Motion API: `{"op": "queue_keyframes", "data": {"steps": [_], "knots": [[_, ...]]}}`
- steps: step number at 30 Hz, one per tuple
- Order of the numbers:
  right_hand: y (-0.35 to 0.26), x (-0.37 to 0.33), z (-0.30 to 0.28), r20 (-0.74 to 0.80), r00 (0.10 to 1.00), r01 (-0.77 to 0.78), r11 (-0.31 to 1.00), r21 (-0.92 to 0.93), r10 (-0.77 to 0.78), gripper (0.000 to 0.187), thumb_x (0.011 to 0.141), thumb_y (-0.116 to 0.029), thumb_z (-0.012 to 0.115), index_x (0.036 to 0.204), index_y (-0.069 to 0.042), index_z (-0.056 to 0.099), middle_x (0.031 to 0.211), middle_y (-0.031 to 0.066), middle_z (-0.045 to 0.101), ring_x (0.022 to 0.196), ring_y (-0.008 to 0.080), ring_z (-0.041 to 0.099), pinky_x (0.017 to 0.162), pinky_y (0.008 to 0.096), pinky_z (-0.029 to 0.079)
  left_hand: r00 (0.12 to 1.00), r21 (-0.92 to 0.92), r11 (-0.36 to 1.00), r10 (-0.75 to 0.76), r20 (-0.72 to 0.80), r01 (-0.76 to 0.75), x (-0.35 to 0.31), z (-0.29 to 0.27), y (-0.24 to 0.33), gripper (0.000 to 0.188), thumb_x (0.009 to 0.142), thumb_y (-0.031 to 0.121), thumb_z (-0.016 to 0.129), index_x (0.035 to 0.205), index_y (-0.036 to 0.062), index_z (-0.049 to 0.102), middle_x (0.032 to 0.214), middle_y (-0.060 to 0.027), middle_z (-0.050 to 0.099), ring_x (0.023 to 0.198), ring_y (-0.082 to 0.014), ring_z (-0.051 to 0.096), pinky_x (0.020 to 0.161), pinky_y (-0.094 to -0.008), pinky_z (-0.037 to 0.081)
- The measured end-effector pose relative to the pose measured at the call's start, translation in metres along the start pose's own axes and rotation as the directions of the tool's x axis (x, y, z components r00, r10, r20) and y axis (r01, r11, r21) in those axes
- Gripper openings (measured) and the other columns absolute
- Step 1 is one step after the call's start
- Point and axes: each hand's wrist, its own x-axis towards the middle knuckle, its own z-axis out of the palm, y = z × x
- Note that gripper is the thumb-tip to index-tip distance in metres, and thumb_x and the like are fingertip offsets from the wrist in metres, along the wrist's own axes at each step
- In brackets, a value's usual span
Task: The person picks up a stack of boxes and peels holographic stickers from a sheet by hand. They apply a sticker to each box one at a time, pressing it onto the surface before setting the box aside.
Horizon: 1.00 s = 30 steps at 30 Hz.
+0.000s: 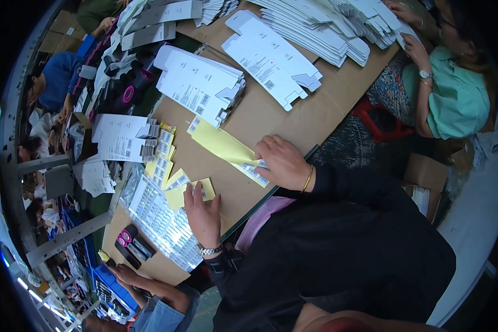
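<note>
My right hand (284,161) is bent over the near end of a yellow-backed label sheet (218,145), its fingertips down on the paper where the backing curls up and printed white labels show beneath. Whether thumb and finger pinch the edge I cannot tell, since my knuckles hide the underside; pressing there would presumably keep the curling paper from sliding. The sheet lies slantwise across the counter (326,105), its far end near a stack of flat white cartons (196,83).

My left hand (203,213) is loosely spread, thumb apart from the fingers, clenching nothing. Its fingertips rest over a short yellow label strip (177,197), as if to steady it against the counter.

Left of that hand, a large shiny label sheet (166,227) lies flat, and more yellow strips (159,165) overlap just beyond it, probably so placed to stay within easy reach. A smaller carton stack (122,135) sits beside those strips. Another carton stack (268,58) lies farther off with its printed faces upward, likely so that the panels can be read at a glance. Black-and-pink cylinders (128,235) stand apart at the lower left, perhaps to keep them clear of the paper.
</note>
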Motion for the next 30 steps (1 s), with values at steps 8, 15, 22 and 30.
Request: {"op": "queue_keyframes", "data": {"steps": [8, 15, 22, 30], "knots": [[-0.005, -0.004, -0.018, 0.005, 0.993, 0.102, 0.883, 0.458, -0.117, 0.033, 0.093, -0.001, 0.071, 0.126, 0.0, 0.067, 0.116, 0.0204, 0.072, 0.101, 0.032, 0.072, 0.086, 0.0369, 0.055, 0.997, -0.02, 0.998, 0.053, -0.064, -0.055, -0.007, 0.0, -0.011, 0.055, 0.085, 0.017, 0.082, 0.135, 0.003, 0.064, 0.146, -0.0238, 0.057, 0.134, -0.043, 0.055, 0.108, -0.0489, 0.049], [-0.046, -0.001, -0.025, -0.082, 0.948, 0.307, 0.824, 0.476, -0.306, 0.04, 0.093, 0.007, 0.066, 0.133, 0.001, 0.068, 0.125, 0.0226, 0.068, 0.111, 0.0321, 0.07, 0.094, 0.0351, 0.053, 1.0, -0.542, 0.84, 0.024, -0.01, -0.026, -0.009, -0.019, 0.022, 0.044, 0.092, 0.019, 0.079, 0.13, 0.0006, 0.066, 0.127, -0.0206, 0.07, 0.112, -0.036, 0.069, 0.097, -0.0394, 0.055], [-0.069, -0.002, -0.007, 0.007, 0.899, 0.367, 0.764, 0.531, -0.437, 0.042, 0.095, 0.008, 0.061, 0.137, -0.001, 0.066, 0.137, 0.0222, 0.063, 0.116, 0.0349, 0.068, 0.096, 0.0359, 0.054, 0.991, -0.977, 0.183, 0.057, 0.122, 0.11, -0.018, 0.007, 0.023, 0.033, 0.101, 0.012, 0.071, 0.131, -0.0005, 0.064, 0.121, -0.0109, 0.074, 0.108, -0.0167, 0.07, 0.094, -0.0295, 0.055], [-0.086, 0.003, 0.012, 0.193, 0.896, 0.245, 0.806, 0.538, -0.401, 0.049, 0.092, 0.007, 0.066, 0.141, 0.001, 0.063, 0.139, 0.0226, 0.061, 0.125, 0.0354, 0.063, 0.106, 0.0369, 0.048, 0.993, -0.999, 0.043, -0.118, -0.017, -0.012, -0.034, 0.002, -0.005, 0.033, 0.102, 0.006, 0.069, 0.133, -0.0025, 0.062, 0.124, -0.0104, 0.072, 0.111, -0.0136, 0.068, 0.096, -0.028, 0.055]]}}
